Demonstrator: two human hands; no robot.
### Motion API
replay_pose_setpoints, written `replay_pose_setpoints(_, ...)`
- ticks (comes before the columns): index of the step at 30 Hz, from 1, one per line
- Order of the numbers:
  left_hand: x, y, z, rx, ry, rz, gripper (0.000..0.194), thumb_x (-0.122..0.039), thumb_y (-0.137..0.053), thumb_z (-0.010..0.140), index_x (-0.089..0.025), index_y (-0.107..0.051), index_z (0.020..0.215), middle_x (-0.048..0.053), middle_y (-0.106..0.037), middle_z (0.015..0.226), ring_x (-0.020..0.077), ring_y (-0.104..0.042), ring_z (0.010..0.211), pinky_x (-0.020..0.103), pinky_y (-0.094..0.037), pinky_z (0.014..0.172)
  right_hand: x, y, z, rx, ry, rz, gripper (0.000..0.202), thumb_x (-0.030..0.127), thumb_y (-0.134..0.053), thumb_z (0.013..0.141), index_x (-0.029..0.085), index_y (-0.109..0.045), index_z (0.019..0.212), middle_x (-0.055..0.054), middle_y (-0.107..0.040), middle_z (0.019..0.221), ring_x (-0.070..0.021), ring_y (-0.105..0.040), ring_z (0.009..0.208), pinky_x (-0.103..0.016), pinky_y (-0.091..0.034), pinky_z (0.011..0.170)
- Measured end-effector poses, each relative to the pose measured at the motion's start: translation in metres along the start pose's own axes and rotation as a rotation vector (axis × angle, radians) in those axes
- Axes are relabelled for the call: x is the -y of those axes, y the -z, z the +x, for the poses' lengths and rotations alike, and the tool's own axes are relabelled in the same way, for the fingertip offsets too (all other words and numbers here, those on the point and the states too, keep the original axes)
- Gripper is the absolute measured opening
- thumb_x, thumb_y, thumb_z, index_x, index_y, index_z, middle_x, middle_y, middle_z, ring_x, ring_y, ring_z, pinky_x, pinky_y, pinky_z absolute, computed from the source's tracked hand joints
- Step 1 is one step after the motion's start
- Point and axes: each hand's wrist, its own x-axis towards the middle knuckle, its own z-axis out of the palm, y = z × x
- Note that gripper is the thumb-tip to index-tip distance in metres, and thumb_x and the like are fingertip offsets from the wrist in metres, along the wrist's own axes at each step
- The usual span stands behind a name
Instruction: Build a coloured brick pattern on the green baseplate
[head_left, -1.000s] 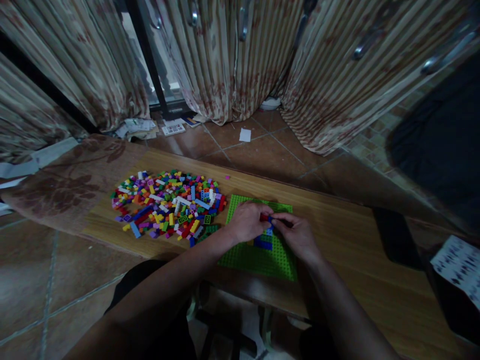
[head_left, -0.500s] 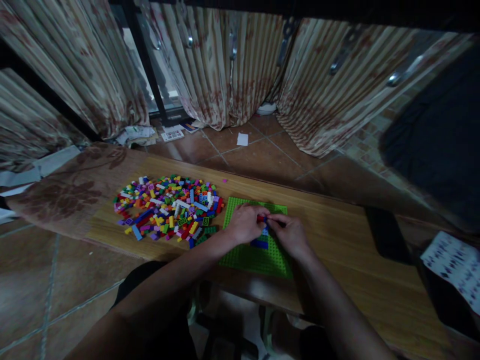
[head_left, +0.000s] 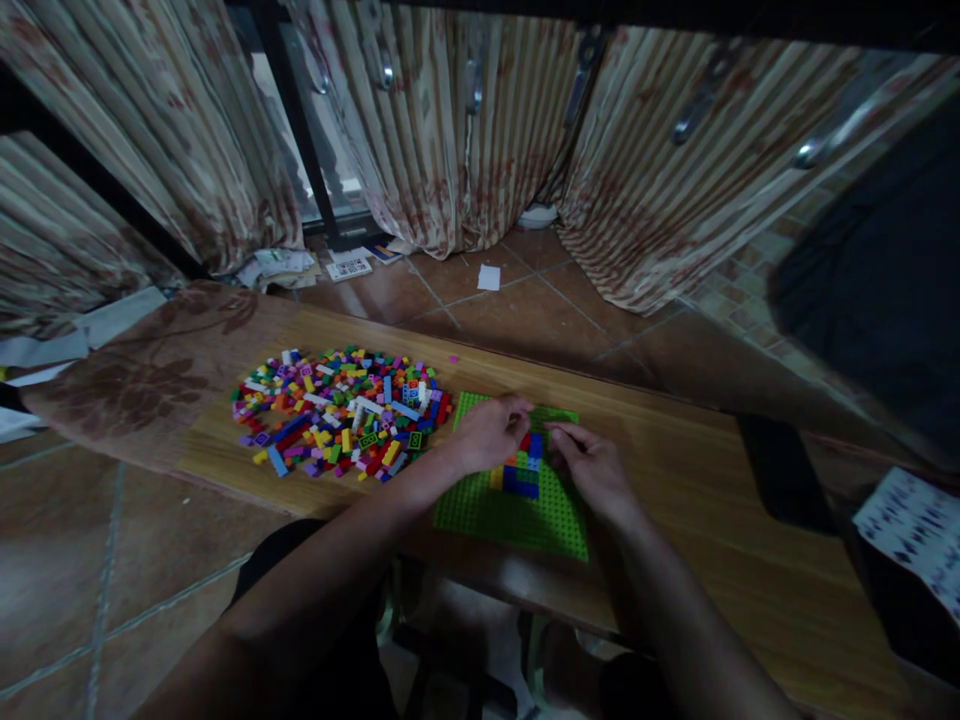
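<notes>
A green studded baseplate (head_left: 555, 525) lies on the wooden bench. Several bricks are joined on its middle: dark blue ones (head_left: 521, 487) at the near side, a yellow one (head_left: 496, 478), and red and blue ones farther back. Over the plate's left half is my left hand (head_left: 491, 432), fingers curled near the red brick; whether it holds anything is hidden. My right hand (head_left: 589, 460) hovers at the plate's right edge beside the blue brick (head_left: 535, 446), thumb and forefinger pressed together, what is between them too small to see.
Left of the baseplate spreads a big pile of mixed bricks (head_left: 337, 410) on the bench (head_left: 675, 480). A black flat object (head_left: 784, 470) lies at the right. Curtains (head_left: 450, 140) hang behind; a patterned cloth (head_left: 165, 380) covers the bench's left end.
My hands have moved apart, uncovering more of the joined bricks. The red and blue bricks between my fingers before now sit on the plate. The view has shifted slightly.
</notes>
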Motion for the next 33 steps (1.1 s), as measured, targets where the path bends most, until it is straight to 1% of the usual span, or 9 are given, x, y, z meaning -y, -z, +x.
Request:
replay_pose_setpoints(7, 0.019, 0.036, 0.007, -0.229, -0.035, -0.144, 0.028, -0.026, -0.048, 0.091, -0.014, -0.068, 0.106, 0.006, -0.073, 0.097, 0.0169, -0.067, 0.088, 0.029, -0.053, 0.082, 0.019, 0.019, -0.009, -0.288, 0.144, 0.012, 0.037, 0.049, -0.06, 0.083, 0.018, -0.072, 0.099, -0.002, -0.064, 0.071, -0.0112, -0.051, 0.054, -0.023, -0.04, 0.048)
replay_pose_setpoints(10, 0.031, 0.052, 0.009, -0.32, -0.033, -0.213, 0.029, -0.029, -0.047, 0.091, -0.013, -0.068, 0.103, 0.005, -0.072, 0.088, 0.0151, -0.066, 0.08, 0.026, -0.052, 0.075, 0.023, 0.016, -0.023, -0.309, 0.212, -0.064, 0.034, 0.047, -0.058, 0.086, 0.02, -0.072, 0.1, -0.004, -0.068, 0.077, -0.0151, -0.059, 0.064, -0.027, -0.047, 0.057)
replay_pose_setpoints(12, 0.037, 0.061, 0.009, -0.389, -0.035, -0.256, 0.03, -0.032, -0.046, 0.092, -0.013, -0.068, 0.101, 0.003, -0.071, 0.084, 0.0137, -0.065, 0.078, 0.024, -0.051, 0.072, 0.022, 0.009, -0.034, -0.258, 0.26, -0.142, 0.031, 0.045, -0.056, 0.088, 0.021, -0.072, 0.101, -0.005, -0.07, 0.082, -0.018, -0.063, 0.071, -0.031, -0.051, 0.066)
replay_pose_setpoints(17, 0.044, 0.078, 0.005, -0.541, -0.051, -0.362, 0.033, -0.037, -0.046, 0.093, -0.012, -0.068, 0.093, 0.003, -0.069, 0.077, 0.0124, -0.064, 0.071, 0.022, -0.05, 0.067, 0.022, -0.021, -0.064, -0.024, 0.459, -0.246, 0.023, 0.034, -0.053, 0.092, 0.026, -0.07, 0.105, -0.005, -0.071, 0.094, -0.0199, -0.067, 0.084, -0.033, -0.053, 0.076)
replay_pose_setpoints(23, 0.041, 0.094, -0.006, -0.592, -0.012, -0.435, 0.03, -0.034, -0.047, 0.093, -0.012, -0.068, 0.092, 0.003, -0.069, 0.077, 0.01, -0.063, 0.065, 0.02, -0.049, 0.063, 0.029, -0.082, -0.091, 0.194, 0.576, -0.288, 0.028, 0.021, -0.041, 0.095, 0.025, -0.067, 0.105, -0.005, -0.069, 0.089, -0.018, -0.067, 0.082, -0.031, -0.055, 0.071)
replay_pose_setpoints(25, 0.043, 0.098, -0.01, -0.603, -0.005, -0.445, 0.03, -0.034, -0.047, 0.093, -0.012, -0.067, 0.091, 0.003, -0.069, 0.076, 0.01, -0.063, 0.066, 0.019, -0.049, 0.063, 0.031, -0.103, -0.093, 0.205, 0.623, -0.32, 0.032, 0.018, -0.038, 0.094, 0.023, -0.066, 0.108, -0.006, -0.069, 0.095, -0.0181, -0.067, 0.087, -0.032, -0.055, 0.075)
replay_pose_setpoints(28, 0.046, 0.104, -0.016, -0.613, -0.013, -0.454, 0.029, -0.033, -0.048, 0.092, -0.011, -0.067, 0.092, 0.003, -0.07, 0.078, 0.0101, -0.063, 0.068, 0.019, -0.049, 0.064, 0.035, -0.128, -0.086, 0.117, 0.623, -0.422, 0.034, 0.017, -0.037, 0.094, 0.019, -0.064, 0.114, -0.01, -0.065, 0.109, -0.0206, -0.064, 0.099, -0.035, -0.054, 0.086)
replay_pose_setpoints(30, 0.048, 0.107, -0.019, -0.604, -0.016, -0.46, 0.027, -0.03, -0.048, 0.091, -0.011, -0.067, 0.094, 0.003, -0.07, 0.079, 0.0106, -0.064, 0.07, 0.02, -0.05, 0.065, 0.037, -0.139, -0.076, 0.078, 0.611, -0.513, 0.034, 0.018, -0.039, 0.093, 0.017, -0.062, 0.118, -0.012, -0.062, 0.113, -0.0233, -0.061, 0.103, -0.039, -0.052, 0.091)
replay_pose_setpoints(33, 0.049, 0.109, -0.022, -0.575, -0.002, -0.454, 0.025, -0.028, -0.05, 0.089, -0.013, -0.067, 0.098, 0.002, -0.07, 0.081, 0.0117, -0.065, 0.073, 0.021, -0.051, 0.067, 0.04, -0.148, -0.062, 0.118, 0.61, -0.63, 0.032, 0.014, -0.043, 0.089, 0.019, -0.064, 0.112, -0.012, -0.062, 0.108, -0.0253, -0.06, 0.101, -0.039, -0.051, 0.089)
